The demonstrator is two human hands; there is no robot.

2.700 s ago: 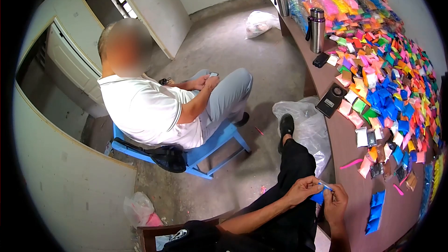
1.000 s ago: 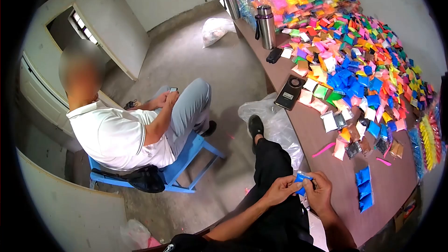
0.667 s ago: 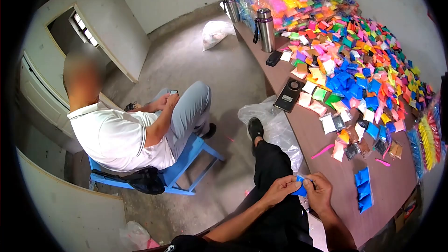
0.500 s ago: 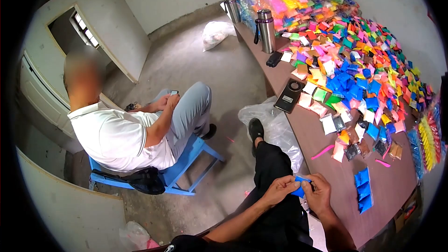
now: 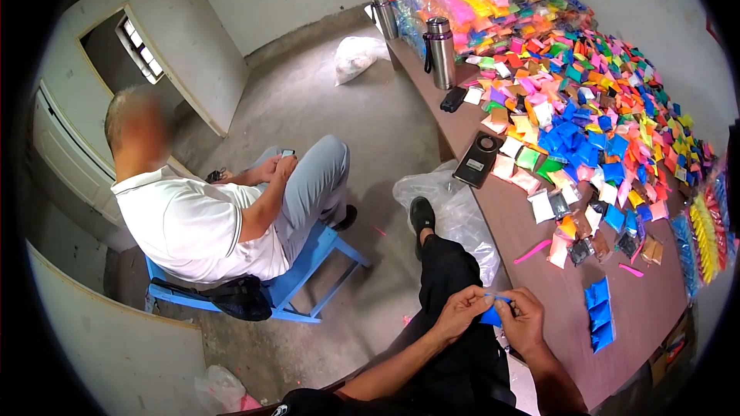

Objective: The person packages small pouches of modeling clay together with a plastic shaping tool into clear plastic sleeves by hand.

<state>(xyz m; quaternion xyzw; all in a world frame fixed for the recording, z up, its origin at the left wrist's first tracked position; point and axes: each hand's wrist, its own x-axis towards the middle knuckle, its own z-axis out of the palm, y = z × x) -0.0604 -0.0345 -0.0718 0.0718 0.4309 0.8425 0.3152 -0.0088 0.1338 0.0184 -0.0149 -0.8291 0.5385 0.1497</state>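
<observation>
Both of my hands pinch one small blue packet (image 5: 493,314) above my lap, beside the table edge. My left hand (image 5: 462,312) grips it from the left, thumb and fingers pressed together. From the right, my right hand (image 5: 524,320) holds the packet's upper edge. Fingers cover much of the packet. On the table to the right of my hands lies a strip of joined blue packets (image 5: 600,314). Two pink strips lie nearby, one pink strip (image 5: 532,252) to the left and a shorter pink piece (image 5: 630,270) to the right.
A large heap of colourful packets (image 5: 586,139) covers the brown table (image 5: 501,219). Along its left edge are a phone (image 5: 478,159), a black case (image 5: 453,99) and a steel flask (image 5: 440,54). Another person (image 5: 193,216) sits on a blue chair (image 5: 308,266). A plastic bag (image 5: 443,192) lies on the floor.
My fingers have shifted slightly on the blue packet, and its upper edge now shows stretched between them. The rest stays in place.
</observation>
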